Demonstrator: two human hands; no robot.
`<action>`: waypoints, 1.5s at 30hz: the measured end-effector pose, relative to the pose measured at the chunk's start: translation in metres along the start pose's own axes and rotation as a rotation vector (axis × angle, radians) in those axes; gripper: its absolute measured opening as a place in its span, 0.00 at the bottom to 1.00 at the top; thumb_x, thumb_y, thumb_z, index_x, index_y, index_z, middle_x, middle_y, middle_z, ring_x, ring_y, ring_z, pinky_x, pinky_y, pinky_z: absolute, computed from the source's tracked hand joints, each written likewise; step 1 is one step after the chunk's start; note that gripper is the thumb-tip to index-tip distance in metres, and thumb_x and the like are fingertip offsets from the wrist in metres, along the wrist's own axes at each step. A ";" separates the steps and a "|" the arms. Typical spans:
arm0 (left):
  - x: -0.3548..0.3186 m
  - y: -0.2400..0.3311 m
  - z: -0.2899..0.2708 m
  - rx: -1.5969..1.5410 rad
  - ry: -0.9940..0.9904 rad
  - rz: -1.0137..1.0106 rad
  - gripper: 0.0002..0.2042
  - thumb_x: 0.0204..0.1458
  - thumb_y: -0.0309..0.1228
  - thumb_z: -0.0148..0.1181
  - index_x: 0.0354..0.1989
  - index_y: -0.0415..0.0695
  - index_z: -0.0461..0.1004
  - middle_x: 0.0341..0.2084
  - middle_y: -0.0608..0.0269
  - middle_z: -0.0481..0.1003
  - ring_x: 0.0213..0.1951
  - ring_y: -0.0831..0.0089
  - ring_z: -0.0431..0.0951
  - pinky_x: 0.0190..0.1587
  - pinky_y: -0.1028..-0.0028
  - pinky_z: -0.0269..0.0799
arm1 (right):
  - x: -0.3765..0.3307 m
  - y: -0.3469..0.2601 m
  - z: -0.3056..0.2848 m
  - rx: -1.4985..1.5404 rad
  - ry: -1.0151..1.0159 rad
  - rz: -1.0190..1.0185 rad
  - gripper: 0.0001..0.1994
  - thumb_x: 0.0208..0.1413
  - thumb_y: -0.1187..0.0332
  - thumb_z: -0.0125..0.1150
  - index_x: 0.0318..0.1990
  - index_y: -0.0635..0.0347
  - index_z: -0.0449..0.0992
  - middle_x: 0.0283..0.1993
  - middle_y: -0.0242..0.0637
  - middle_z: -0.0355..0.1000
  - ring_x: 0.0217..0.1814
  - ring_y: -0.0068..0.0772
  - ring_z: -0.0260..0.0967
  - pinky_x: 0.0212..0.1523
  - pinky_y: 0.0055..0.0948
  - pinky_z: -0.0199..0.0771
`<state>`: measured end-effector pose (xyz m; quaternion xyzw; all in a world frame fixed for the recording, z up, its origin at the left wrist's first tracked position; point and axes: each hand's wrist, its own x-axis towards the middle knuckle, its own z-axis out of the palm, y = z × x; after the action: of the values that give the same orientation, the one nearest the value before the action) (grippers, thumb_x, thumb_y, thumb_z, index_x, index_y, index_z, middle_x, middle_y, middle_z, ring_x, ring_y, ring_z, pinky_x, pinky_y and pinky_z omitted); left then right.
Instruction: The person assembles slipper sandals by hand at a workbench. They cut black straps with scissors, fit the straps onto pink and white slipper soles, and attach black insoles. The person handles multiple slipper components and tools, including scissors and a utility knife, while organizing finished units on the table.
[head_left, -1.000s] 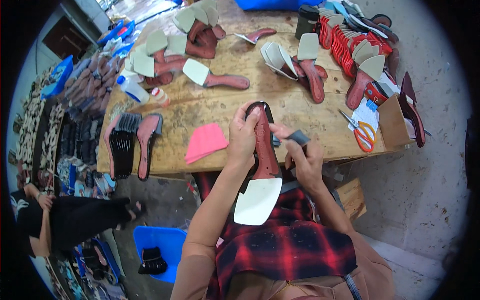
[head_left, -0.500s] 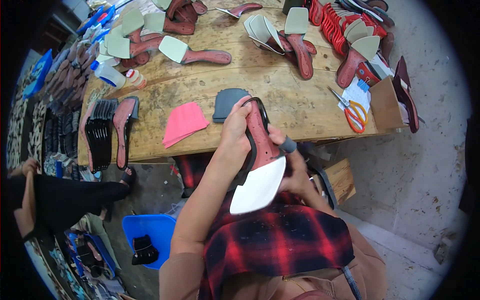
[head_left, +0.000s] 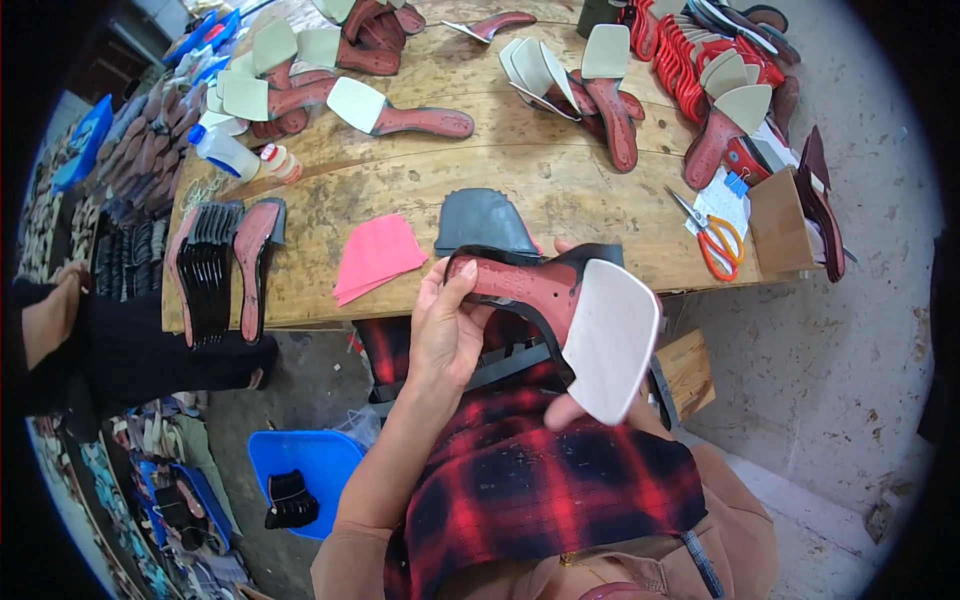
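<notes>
A shoe insole [head_left: 530, 285], with a red footbed, black edging and a white toe piece, is held tilted above the table's front edge. My left hand [head_left: 452, 325] is closed round its narrow heel end, thumb on the red face. Behind the wide toe end is my right hand [head_left: 564, 411], mostly hidden, with a fingertip below the white piece and another showing over the black edge. Just beyond the insole lie a stack of dark grey toe-shaped pieces [head_left: 485, 222] and a stack of pink pieces [head_left: 380, 256].
Similar insoles with pale toes [head_left: 425, 121] lie across the wooden table [head_left: 400, 180]. Black-edged insoles [head_left: 210, 270] stand at its left. Orange-handled scissors [head_left: 718, 245] rest by a cardboard box [head_left: 783, 230]. A blue bin [head_left: 305, 460] is below. Another person [head_left: 110, 330] stands at left.
The insole has swung from near upright to lying crosswise, its white toe now to the right. My left hand has turned palm-up at the heel; my right hand has gone behind the toe.
</notes>
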<state>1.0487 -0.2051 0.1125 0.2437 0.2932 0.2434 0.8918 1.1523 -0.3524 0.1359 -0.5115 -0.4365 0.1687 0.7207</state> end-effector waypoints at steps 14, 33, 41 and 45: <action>-0.018 0.053 0.049 1.255 -0.655 0.109 0.34 0.37 0.41 0.75 0.52 0.33 0.72 0.44 0.50 0.75 0.48 0.61 0.75 0.54 0.66 0.67 | 0.005 0.014 -0.025 0.820 0.242 0.576 0.20 0.66 0.62 0.50 0.59 0.67 0.65 0.49 0.50 0.74 0.45 0.36 0.77 0.31 0.28 0.81; 0.011 0.021 0.061 1.306 -0.747 0.222 0.22 0.43 0.31 0.70 0.45 0.35 0.71 0.39 0.56 0.76 0.41 0.66 0.76 0.47 0.68 0.71 | -0.002 -0.009 -0.017 0.240 0.142 0.624 0.45 0.44 0.72 0.68 0.70 0.59 0.50 0.39 0.34 0.71 0.40 0.17 0.68 0.37 0.15 0.66; -0.005 0.115 0.029 1.243 -0.973 0.695 0.26 0.46 0.51 0.70 0.43 0.42 0.74 0.33 0.67 0.73 0.33 0.68 0.73 0.37 0.68 0.70 | 0.098 -0.006 -0.108 0.373 0.466 0.402 0.28 0.66 0.52 0.47 0.66 0.61 0.58 0.48 0.38 0.77 0.20 0.15 0.66 0.12 0.12 0.49; -0.013 0.139 0.000 0.737 -0.782 0.171 0.26 0.51 0.52 0.64 0.46 0.41 0.70 0.31 0.67 0.71 0.28 0.73 0.69 0.32 0.70 0.66 | 0.133 0.002 -0.170 0.070 0.424 0.359 0.19 0.66 0.54 0.50 0.48 0.61 0.78 0.20 0.28 0.72 0.11 0.13 0.55 0.12 0.16 0.47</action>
<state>0.9991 -0.1066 0.1973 0.6356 -0.0152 0.0874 0.7669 1.3638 -0.3601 0.1784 -0.5793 -0.1722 0.1980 0.7717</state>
